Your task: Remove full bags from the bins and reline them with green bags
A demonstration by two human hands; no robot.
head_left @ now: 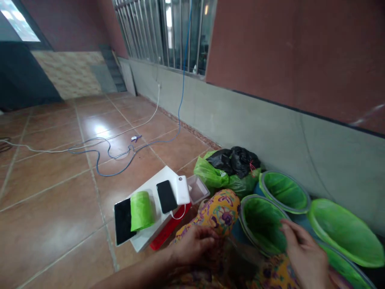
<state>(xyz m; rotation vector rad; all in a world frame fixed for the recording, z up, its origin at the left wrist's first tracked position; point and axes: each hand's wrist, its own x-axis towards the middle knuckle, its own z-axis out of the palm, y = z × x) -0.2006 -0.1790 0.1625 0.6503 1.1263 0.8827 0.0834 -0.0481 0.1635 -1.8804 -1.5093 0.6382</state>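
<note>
My left hand [197, 245] is closed over my lap, thumb and fingers pinched together beside the yellow flowered cloth [224, 206] on my knee. My right hand [305, 251] is also closed in a pinch, held over the near rim of a bin lined with a green bag [264, 224]. Between the hands there is a dark, blurred, see-through patch; what it is and whether either hand holds it, I cannot make out. More green-lined bins stand around my right hand: one behind [285, 190], one at the right [345, 233].
Left of my knee a white box top [141, 241] bears a roll of green bags [141, 210], a black tablet [122, 222], a phone [166, 196] and a white power bank [183, 190]. Green and black bags [228, 164] lie by the wall. A blue cable [132, 160] crosses the tiled floor.
</note>
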